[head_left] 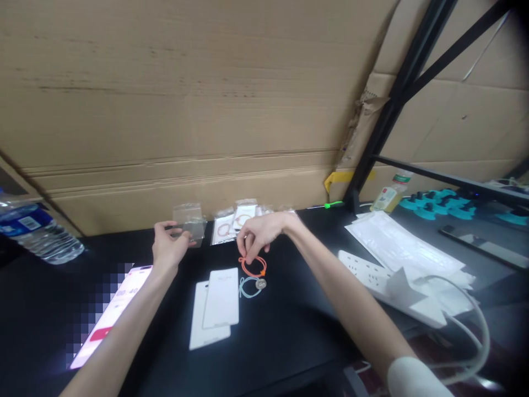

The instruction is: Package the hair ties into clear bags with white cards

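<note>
Left hand (170, 247) pinched a thin, clear plastic bag (194, 220). Right hand (248, 259), fingers bunched, touched an orange, looped cord bracelet (263, 272) (couldn't tell if gripped) on the black tabletop (297, 331), beside a pale-blue cord bracelet (260, 284). Orange loop looked light, soft; best pinched at one edge.

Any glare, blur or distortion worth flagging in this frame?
Head view: phone screen glows brightly, blocky pixelation along its left edge; head view: small print on the white cards too soft to read; head view: upper right corner falls dark, clear bag by the left hand looks hazy.
</note>
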The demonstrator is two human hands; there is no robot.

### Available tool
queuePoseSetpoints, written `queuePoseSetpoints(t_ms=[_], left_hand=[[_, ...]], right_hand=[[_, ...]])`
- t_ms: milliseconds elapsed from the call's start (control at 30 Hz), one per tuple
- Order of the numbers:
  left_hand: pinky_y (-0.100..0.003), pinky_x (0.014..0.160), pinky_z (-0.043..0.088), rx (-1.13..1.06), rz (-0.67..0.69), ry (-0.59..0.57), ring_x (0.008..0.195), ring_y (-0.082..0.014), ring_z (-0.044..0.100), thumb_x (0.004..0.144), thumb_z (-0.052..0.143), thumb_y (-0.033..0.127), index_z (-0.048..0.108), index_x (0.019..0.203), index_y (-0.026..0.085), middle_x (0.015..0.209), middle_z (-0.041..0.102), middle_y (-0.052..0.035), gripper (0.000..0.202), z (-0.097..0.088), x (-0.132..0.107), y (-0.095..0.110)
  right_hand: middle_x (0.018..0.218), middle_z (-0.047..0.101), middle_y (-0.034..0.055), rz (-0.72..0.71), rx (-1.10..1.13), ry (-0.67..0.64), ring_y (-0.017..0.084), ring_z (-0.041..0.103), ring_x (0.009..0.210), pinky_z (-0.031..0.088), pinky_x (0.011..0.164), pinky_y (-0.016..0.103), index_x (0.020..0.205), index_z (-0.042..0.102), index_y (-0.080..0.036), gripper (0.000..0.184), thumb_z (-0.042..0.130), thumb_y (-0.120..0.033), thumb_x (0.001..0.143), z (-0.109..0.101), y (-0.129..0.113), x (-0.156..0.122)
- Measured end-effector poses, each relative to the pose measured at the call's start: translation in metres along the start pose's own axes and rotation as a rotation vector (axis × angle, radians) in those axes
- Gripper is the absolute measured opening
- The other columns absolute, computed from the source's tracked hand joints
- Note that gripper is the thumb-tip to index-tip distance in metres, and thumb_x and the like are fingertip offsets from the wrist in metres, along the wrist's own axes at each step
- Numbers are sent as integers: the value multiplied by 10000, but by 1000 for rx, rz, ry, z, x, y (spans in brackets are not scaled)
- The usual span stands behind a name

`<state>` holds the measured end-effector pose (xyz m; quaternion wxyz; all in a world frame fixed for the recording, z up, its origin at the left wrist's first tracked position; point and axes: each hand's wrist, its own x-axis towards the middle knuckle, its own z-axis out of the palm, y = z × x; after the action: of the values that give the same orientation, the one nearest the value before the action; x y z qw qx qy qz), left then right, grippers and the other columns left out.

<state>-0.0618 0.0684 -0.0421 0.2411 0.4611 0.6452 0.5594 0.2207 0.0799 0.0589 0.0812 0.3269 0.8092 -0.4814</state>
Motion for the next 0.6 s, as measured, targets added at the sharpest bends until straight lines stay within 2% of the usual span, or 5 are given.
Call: queuePoseSetpoints(t_ms=[100,200,300,400,600], left_hand=[[-428,786,635,243,-38,-31,749,-225,761,722,722,213,557,1123,209,1218,684,-131,433,-2,-1,5],[-500,960,577,573,89,-82,998,-334,754,772,691,245,642,1081,194,1210,702,-153,318,-4,-3,10],[-537,974,555,759,133,-82,1169,-414,686,818,655,302,700,1135,198,1293,665,-190,337,-4,-6,11],[-554,956,552,888,156,-96,1258,-455,615,850,630,354,705,1236,186,1370,608,-230,428,-4,-10,9],[-574,1004,510,1026,206,-157,1281,-482,579,919,552,369,666,1330,137,1434,551,-279,486,1,-20,11]], right_hand=[[841,778,37,204,-67,-22,190,735,818,556,628,252,790,744,-183,204,912,-268,711,12,-1,22],[769,732,26,275,-272,109,200,710,747,532,611,277,786,719,-185,334,978,-341,644,20,-5,35],[917,749,35,219,-404,152,218,708,798,499,615,289,994,737,-207,512,981,-464,624,28,-13,38],[1140,750,45,153,-471,117,236,711,910,471,622,292,1164,700,-227,660,977,-470,616,38,-22,42],[1214,733,73,121,-552,121,272,708,994,458,636,310,1228,667,-206,637,922,-471,708,53,-25,54]])
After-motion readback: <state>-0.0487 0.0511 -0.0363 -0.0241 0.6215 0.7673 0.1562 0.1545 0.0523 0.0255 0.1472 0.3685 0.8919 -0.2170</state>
